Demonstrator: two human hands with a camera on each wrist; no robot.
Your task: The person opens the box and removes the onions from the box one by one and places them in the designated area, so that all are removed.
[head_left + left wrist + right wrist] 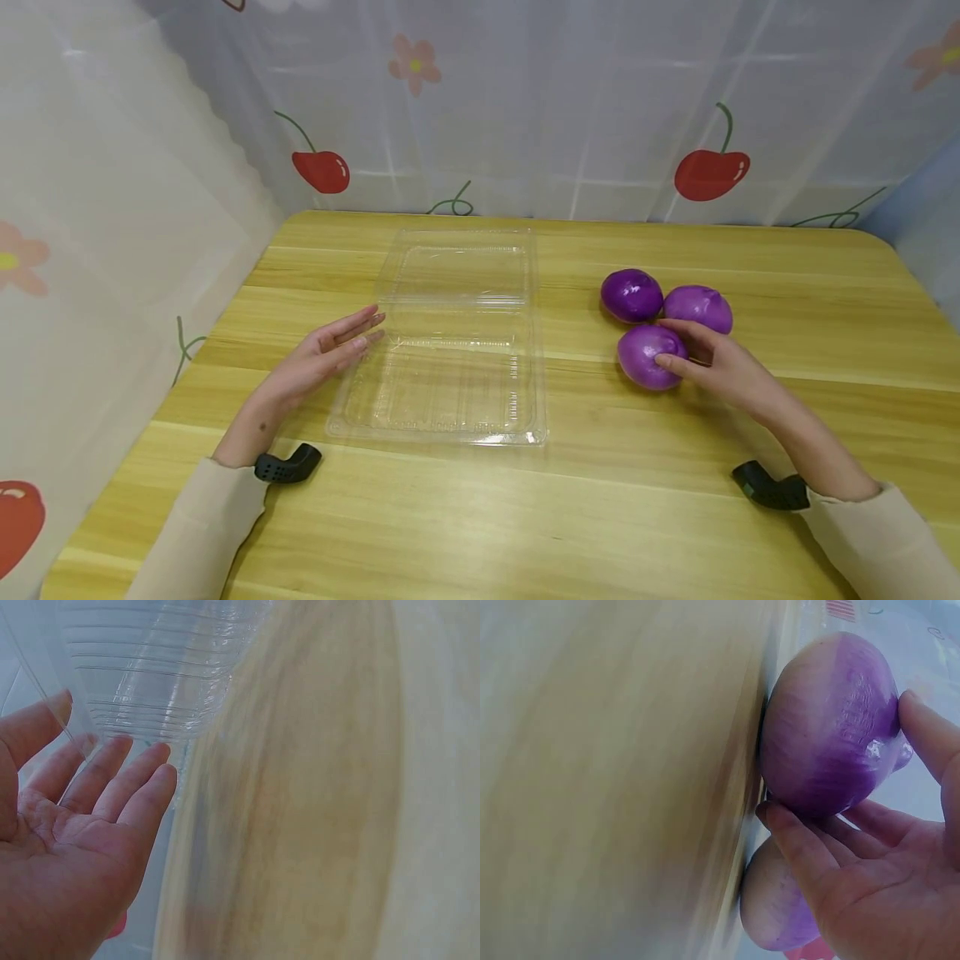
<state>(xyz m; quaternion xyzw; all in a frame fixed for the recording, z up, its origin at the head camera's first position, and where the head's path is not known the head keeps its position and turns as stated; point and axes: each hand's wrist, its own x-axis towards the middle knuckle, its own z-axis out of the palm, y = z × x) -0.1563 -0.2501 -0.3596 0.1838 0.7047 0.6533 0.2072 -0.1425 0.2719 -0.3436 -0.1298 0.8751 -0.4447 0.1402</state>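
Three shiny purple onions sit together on the right of the wooden table. My right hand (723,362) has its thumb and fingers round the nearest onion (647,358), which shows pale and purple in the right wrist view (829,724). Behind it are a darker onion (632,294) and a lighter onion (701,307). A clear plastic clamshell box (442,433) lies unfolded left of centre, its lid (465,271) flat toward the back. At the box's left rim is my left hand (318,354), fingers extended; in the left wrist view its fingertips (161,754) overlap the ribbed plastic.
The wooden table (600,508) has rounded back corners. A pale curtain (570,100) printed with cherries and flowers hangs behind it and along the left side. Each wrist wears a black band, the left one (288,464) and the right one (771,487).
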